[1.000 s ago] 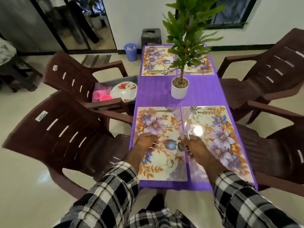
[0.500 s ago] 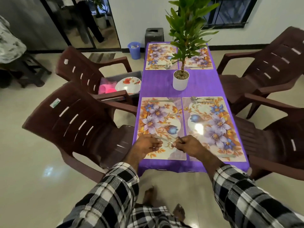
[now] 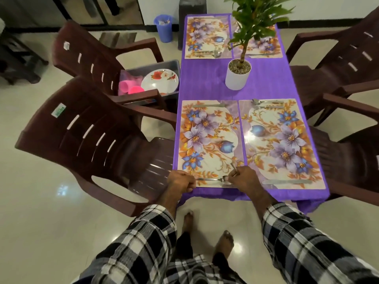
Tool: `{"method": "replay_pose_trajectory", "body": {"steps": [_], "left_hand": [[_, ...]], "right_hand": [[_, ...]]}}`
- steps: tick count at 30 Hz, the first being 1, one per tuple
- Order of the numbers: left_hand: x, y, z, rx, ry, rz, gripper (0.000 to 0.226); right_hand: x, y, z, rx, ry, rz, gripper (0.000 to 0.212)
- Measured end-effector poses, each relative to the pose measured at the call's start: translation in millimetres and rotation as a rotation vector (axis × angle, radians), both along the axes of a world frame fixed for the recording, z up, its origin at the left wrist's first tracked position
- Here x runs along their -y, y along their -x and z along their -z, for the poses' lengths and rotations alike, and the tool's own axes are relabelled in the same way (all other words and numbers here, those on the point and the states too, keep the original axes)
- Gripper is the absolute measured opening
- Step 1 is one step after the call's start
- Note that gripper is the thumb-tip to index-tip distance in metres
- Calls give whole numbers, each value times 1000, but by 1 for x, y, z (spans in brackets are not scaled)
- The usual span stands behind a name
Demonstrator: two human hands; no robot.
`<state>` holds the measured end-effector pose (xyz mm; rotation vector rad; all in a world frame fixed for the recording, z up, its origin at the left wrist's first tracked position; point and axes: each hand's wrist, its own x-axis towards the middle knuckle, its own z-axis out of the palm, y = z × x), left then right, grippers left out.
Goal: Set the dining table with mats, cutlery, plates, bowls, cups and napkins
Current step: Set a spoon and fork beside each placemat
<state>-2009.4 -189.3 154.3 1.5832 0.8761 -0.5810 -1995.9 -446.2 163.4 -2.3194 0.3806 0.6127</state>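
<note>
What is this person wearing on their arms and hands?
Both arms are covered by long sleeves in a bold black-and-white check, the left sleeve and the right sleeve ending near the wrists. The left hand and the right hand are bare: no gloves, and no rings or watch can be made out.

Counter cloth (image 3: 207,83): we see plain purple.
Mats (image 3: 209,140): cream, with purple and blue flowers and orange leaves.
Chairs (image 3: 86,138): dark brown.
Plate (image 3: 160,80): white, with red and orange flowers, as far as we can tell.
Cups (image 3: 129,88): bright pink.
Plant pot (image 3: 236,77): white, green leaves above.
Bin (image 3: 164,27): blue.
Sleeves (image 3: 143,242): our black-and-white check.
Floor (image 3: 41,222): glossy cream.
</note>
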Motion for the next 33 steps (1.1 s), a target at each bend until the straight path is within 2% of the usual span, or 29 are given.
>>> {"method": "replay_pose_trajectory", "body": {"steps": [4, 14, 18, 22, 26, 30, 33], "left_hand": [[0, 0, 3, -61, -65, 24, 11], [10, 0, -6, -82, -170, -14, 13], [8, 3, -9, -48, -152, -59, 16], [4, 1, -17, 24, -167, -88, 17], [7, -9, -40, 149, -39, 63, 23], [11, -20, -60, 238, 11, 194, 15], [9, -26, -58, 232, 15, 255, 6]], "right_hand": [[1, 4, 7, -21, 24, -10, 12], [-1, 6, 10, -18, 65, -42, 20], [0, 8, -1, 102, -23, 19, 41], [1, -9, -13, 227, 15, -108, 31], [-6, -25, -29, 156, -127, -160, 22], [-21, -30, -43, 154, -252, -131, 20], [-28, -32, -44, 150, -283, -132, 24]]}}
